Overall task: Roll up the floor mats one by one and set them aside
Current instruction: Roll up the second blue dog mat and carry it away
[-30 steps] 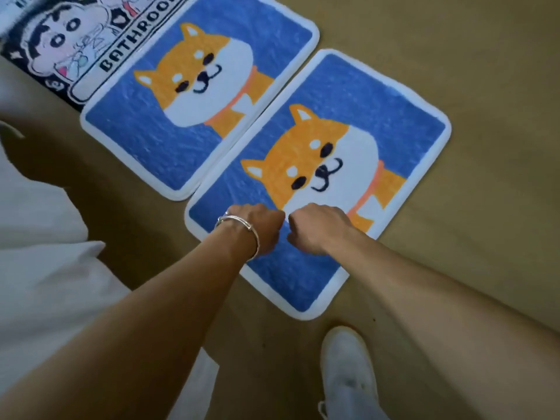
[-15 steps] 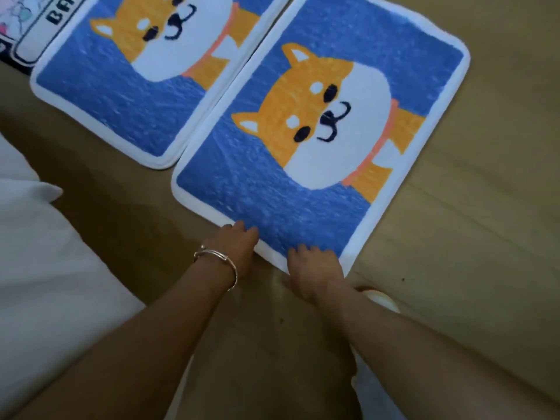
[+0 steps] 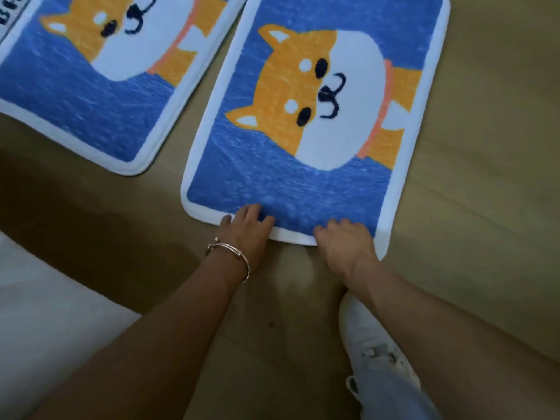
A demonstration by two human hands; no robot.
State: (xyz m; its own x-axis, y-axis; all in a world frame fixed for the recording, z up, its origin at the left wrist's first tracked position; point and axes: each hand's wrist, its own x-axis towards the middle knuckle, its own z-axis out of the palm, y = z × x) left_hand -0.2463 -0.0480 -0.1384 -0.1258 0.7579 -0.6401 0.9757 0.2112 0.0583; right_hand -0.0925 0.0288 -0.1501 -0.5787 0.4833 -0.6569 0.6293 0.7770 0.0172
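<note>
The blue dog mat (image 3: 318,177), with an orange-and-white dog and a white border, lies flat on the floor in front of me. My left hand (image 3: 245,234), a bangle on its wrist, lies over the mat's near edge, its fingertips and thumb on the pile. My right hand (image 3: 344,242) rests on the same edge a little to the right, fingers bent and tips pressing on the mat. The white border between the two hands stays flat on the floor. A second, identical blue dog mat (image 3: 91,95) lies at the upper left, apart from the first.
The floor (image 3: 485,207) is tan and wood-like. My white shoe (image 3: 372,344) stands just behind my right arm. White cloth (image 3: 45,328) fills the lower left. A sliver of a lettered mat (image 3: 9,16) shows at the top left corner.
Both hands drew back from the middle of the mat to its near edge. The mat now sits turned and a gap shows between it and the second mat. The view moved closer.
</note>
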